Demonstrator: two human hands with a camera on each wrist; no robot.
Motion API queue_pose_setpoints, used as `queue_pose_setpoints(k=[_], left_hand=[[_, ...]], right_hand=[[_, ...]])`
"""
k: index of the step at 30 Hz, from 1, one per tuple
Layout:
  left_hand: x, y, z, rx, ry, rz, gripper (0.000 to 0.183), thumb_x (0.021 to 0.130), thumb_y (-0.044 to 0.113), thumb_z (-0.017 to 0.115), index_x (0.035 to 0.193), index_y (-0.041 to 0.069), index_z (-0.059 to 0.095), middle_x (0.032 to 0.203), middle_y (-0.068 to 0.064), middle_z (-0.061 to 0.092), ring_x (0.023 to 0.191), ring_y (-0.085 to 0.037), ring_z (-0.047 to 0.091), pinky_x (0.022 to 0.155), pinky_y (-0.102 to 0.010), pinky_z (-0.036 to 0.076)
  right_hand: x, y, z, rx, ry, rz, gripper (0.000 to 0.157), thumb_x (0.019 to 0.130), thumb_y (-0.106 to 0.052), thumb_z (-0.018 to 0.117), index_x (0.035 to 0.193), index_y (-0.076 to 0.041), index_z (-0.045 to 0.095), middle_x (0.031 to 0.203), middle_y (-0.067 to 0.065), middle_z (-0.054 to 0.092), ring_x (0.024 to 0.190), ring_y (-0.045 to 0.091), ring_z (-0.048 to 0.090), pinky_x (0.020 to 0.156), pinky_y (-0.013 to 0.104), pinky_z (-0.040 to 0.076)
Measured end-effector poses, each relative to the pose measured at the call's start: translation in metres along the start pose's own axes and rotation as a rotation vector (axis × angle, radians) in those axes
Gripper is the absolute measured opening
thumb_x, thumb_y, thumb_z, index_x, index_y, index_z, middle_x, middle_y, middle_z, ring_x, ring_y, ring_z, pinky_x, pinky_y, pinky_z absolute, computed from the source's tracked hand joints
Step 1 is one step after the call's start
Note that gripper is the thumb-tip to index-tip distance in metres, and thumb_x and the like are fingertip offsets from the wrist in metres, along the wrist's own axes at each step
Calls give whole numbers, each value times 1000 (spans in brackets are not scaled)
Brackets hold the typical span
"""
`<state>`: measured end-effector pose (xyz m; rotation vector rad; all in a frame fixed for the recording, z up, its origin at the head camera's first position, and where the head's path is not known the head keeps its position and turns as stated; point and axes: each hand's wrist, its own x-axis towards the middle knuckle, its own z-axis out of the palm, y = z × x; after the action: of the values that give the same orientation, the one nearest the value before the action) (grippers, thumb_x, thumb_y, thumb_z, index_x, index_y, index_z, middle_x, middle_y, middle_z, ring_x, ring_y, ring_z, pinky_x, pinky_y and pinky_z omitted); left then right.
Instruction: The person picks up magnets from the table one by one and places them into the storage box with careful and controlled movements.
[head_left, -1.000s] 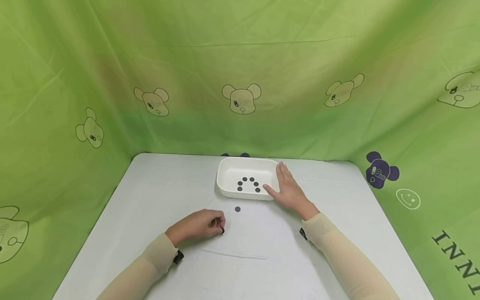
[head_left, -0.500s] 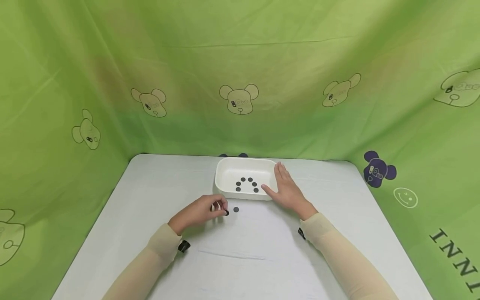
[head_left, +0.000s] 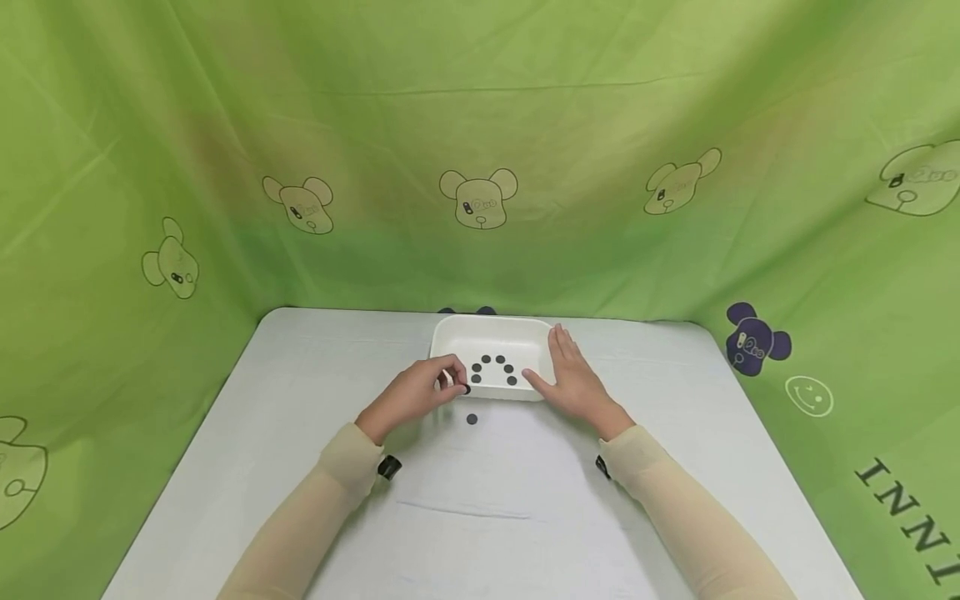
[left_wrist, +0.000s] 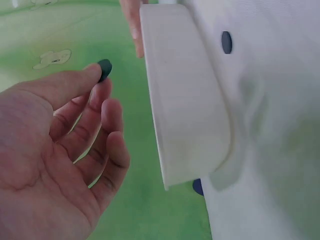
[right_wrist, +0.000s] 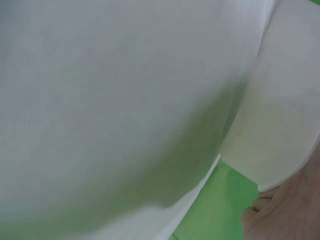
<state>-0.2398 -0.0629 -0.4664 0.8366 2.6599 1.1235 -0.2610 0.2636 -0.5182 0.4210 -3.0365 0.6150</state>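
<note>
A small round black disc (left_wrist: 104,70) is pinched between the thumb and fingertips of my left hand (head_left: 417,392). In the left wrist view it sits beside the open top of a white rectangular tray (head_left: 495,332), apart from its wall. The head view has this hand over the tray's near left corner. Inside the tray, several similar dark discs (head_left: 500,359) form an arch. My right hand (head_left: 577,385) rests against the tray's right end, fingers straight and thumb reaching over the rim. One more disc (head_left: 472,419) lies flat just in front of the tray.
A white cloth covers the table (head_left: 337,350). Green curtain (head_left: 375,125) with printed bear heads hangs round the back and both sides. The tray stands near the table's far edge. A dark wrist device (head_left: 389,467) shows at the left cuff.
My left hand has carried its disc from the table, left of the loose disc, forward and right to the tray's near left corner. My right hand stays on the tray.
</note>
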Motion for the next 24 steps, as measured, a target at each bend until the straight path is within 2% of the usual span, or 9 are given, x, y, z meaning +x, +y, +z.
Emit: queue_pose_setpoints(k=[11, 18, 24], left_hand=[[34, 2, 5, 11, 15, -2, 8, 104, 21, 75, 101, 22, 67, 97, 10, 72, 91, -12, 63, 77, -30, 53], [52, 1, 9, 41, 29, -79, 8, 104, 22, 75, 103, 20, 67, 103, 6, 72, 82, -12, 61, 71, -30, 49], [67, -4, 14, 35, 14, -91, 7, 104, 20, 75, 104, 19, 68, 102, 5, 73, 84, -11, 63, 75, -30, 52]], right_hand=[[0, 2, 2, -5, -7, 10, 107, 107, -66, 49, 168, 7, 1, 178, 26, -1, 166, 41, 0, 135, 52, 8], [0, 0, 3, 12, -27, 15, 109, 106, -68, 48, 169, 6, -2, 178, 23, -5, 166, 37, -5, 135, 50, 5], [0, -1, 0, 1, -14, 8, 107, 107, -67, 48, 169, 6, 0, 178, 24, -3, 166, 36, -4, 135, 50, 7]])
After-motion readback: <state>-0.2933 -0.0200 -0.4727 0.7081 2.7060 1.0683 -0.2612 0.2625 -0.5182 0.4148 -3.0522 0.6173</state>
